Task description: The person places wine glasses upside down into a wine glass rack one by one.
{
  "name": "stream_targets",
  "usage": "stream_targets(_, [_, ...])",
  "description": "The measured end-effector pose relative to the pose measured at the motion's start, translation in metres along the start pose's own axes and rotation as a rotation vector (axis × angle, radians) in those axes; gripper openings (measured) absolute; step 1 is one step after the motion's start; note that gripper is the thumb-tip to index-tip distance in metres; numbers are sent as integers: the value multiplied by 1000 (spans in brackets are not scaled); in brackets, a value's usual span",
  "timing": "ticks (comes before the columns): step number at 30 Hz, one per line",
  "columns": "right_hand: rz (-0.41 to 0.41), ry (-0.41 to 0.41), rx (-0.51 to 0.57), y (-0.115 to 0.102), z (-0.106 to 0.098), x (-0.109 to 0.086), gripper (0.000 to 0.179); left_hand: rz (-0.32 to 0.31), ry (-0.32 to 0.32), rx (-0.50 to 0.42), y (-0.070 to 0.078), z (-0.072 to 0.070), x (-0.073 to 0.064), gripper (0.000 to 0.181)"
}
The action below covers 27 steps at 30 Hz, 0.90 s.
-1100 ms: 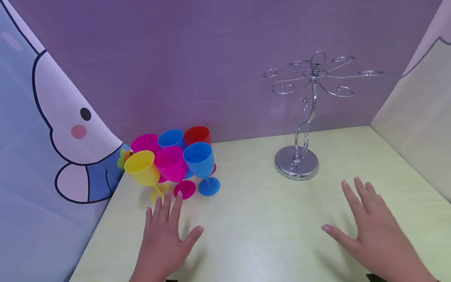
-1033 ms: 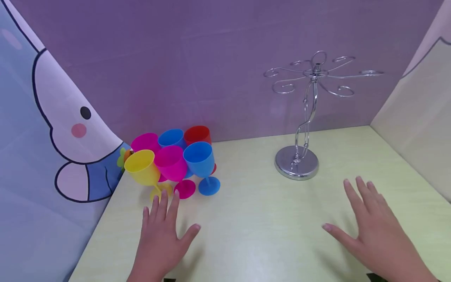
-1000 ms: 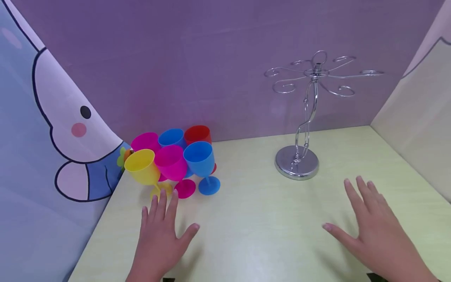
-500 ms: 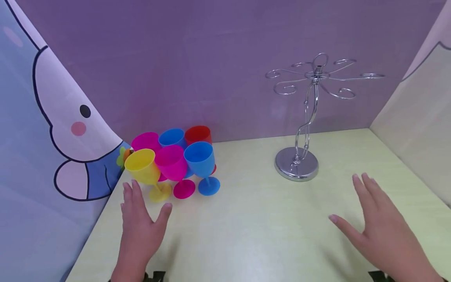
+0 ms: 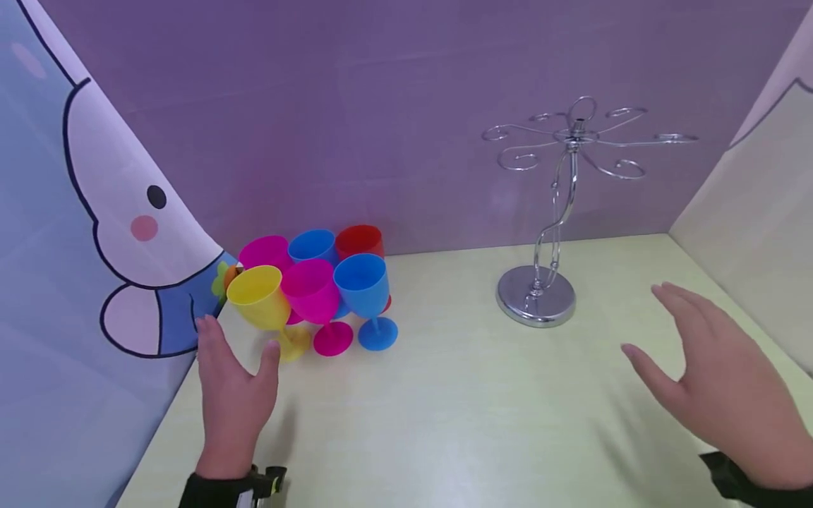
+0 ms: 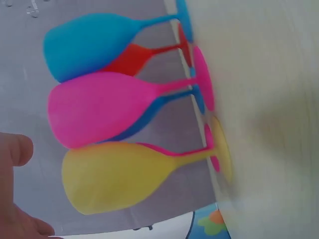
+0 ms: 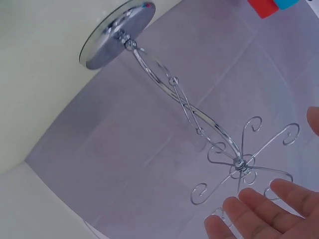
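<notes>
My left hand (image 5: 236, 395) hovers at the table's left side, just short of the yellow goblet (image 5: 259, 300), fingers extended and thumb apart, holding nothing. Beside that goblet stand a front pink goblet (image 5: 311, 289) and a front blue goblet (image 5: 360, 283). Behind them are another pink goblet (image 5: 263, 252), another blue one (image 5: 312, 245) and a red goblet (image 5: 360, 241), partly hidden. In the left wrist view the yellow goblet (image 6: 117, 177) is closest to my thumb (image 6: 20, 149). My right hand (image 5: 730, 381) is in the air at the right, fingers extended, nothing in it.
A chrome stemware rack (image 5: 536, 296) with curled wire arms stands upright at the back right, apart from my right hand. A purple cloth backdrop (image 5: 381, 127) rises behind the pale table (image 5: 457, 402). Printed cloth (image 5: 146, 296) borders the left edge.
My left hand has moved left and forward, turning thumb-up beside the yellow goblet. My right hand has shifted right and slightly forward. The goblets and rack stay where they were.
</notes>
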State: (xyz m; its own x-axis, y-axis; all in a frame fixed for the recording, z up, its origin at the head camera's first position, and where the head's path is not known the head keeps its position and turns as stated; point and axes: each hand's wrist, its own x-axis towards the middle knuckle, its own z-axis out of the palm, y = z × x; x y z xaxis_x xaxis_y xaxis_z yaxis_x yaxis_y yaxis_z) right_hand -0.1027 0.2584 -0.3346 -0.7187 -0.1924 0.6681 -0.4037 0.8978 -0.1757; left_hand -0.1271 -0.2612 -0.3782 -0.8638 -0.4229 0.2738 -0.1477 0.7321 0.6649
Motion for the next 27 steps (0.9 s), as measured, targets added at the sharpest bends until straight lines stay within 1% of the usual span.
stream_targets(2, [-5, 11, -5, 1, -2, 8, 77, 3, 7, 5, -4, 1, 6, 95])
stream_targets(4, [6, 15, -8, 1, -4, 15, 75, -2, 3, -10, -7, 1, 13, 97])
stream_targets(7, [23, 30, -8, 1, -8, 25, 74, -22, -21, -67, -9, 3, 22, 100])
stream_targets(9, [18, 48, -9, 0, -12, 32, 74, -42, -43, -117, -10, 6, 28, 102])
stream_targets(12, [-49, 105, -21, -1, -15, 44, 72, -91, -77, -174, -12, 13, 34, 103])
stream_targets(15, [-127, 153, -51, -3, -18, 57, 76, -149, -109, -202, -17, 18, 38, 105])
stream_targets(17, [-159, 178, -69, -5, -19, 66, 79, -170, -121, -211, -19, 20, 41, 106])
stream_targets(20, [-179, 195, -97, -4, -21, 79, 80, -180, -118, -237, -22, 23, 46, 107])
stream_targets(23, [-202, 199, -107, 2, -21, 91, 76, -179, -90, -286, -24, 25, 50, 106])
stream_targets(25, [-197, 169, -119, 6, -21, 99, 70, -179, -68, -325, -26, 26, 52, 106])
stream_targets(27, [-164, 125, -129, 8, -18, 107, 67, -179, -52, -363, -28, 28, 54, 105])
